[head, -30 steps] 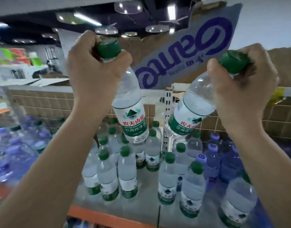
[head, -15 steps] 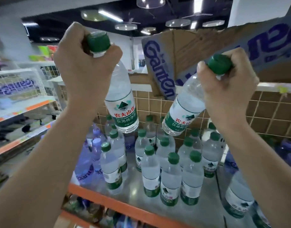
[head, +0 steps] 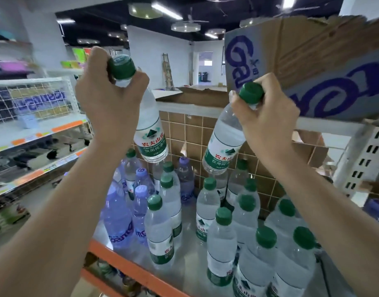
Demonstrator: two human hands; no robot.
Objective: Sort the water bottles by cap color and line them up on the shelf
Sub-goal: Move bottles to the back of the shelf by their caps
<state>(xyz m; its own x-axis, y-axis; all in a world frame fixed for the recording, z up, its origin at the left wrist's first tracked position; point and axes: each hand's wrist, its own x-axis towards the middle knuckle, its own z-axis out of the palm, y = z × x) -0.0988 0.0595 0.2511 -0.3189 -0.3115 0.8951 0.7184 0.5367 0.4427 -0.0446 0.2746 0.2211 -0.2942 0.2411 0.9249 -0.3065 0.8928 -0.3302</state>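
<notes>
Clearly, from the head camera, each hand carries one green-capped bottle above the shelf (head: 184,230): the left hand (head: 111,97) has its fingers curled round the neck of the left bottle (head: 151,133), just under the cap, and the right hand (head: 267,116) grips the neck of the right bottle (head: 224,144) the same way, so both grips are closed on bottles, not spread. Both bottles hang tilted, bases toward the shelf, well above the standing bottles. Judging by the clear plastic and full look, they will be fairly heavy for their size, somewhat squeezable at the body and smooth on the label; the ribbed cap and stiff neck seem the surest place to hold, as now. On the shelf, a green-capped group (head: 222,232) stands toward the middle and right side, about a dozen visible, some hidden behind others so the count is uncertain. At the shelf's left end stand purple-capped bottles (head: 141,202), roughly five showing. A torn cardboard box (head: 291,52) sits above the shelf's back wall.
</notes>
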